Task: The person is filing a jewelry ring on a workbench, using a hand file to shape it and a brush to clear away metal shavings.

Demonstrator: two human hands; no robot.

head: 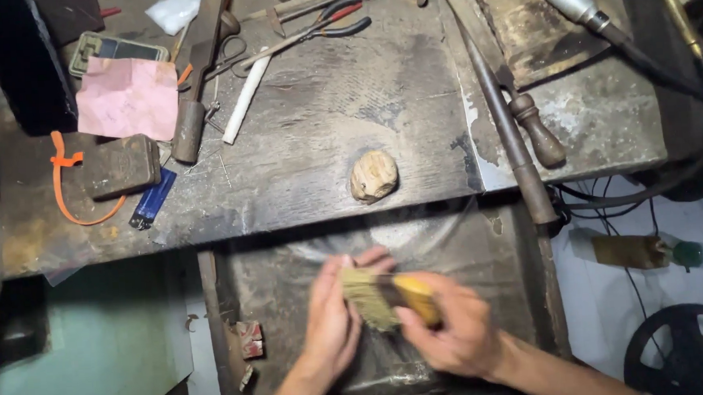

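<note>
The worn grey bench point(340, 134) carries a pink paper point(127, 99), a white rod point(244, 101), pliers point(311, 30) and a pale rounded lump point(374, 175) near its front edge. Below that edge, over a dark tray point(483, 255), the right hand point(446, 329) is closed around a yellow-handled brush point(389, 296), whose bristles touch the left hand point(332, 323); that hand is blurred, fingers loosely curled beside the bristles.
</note>
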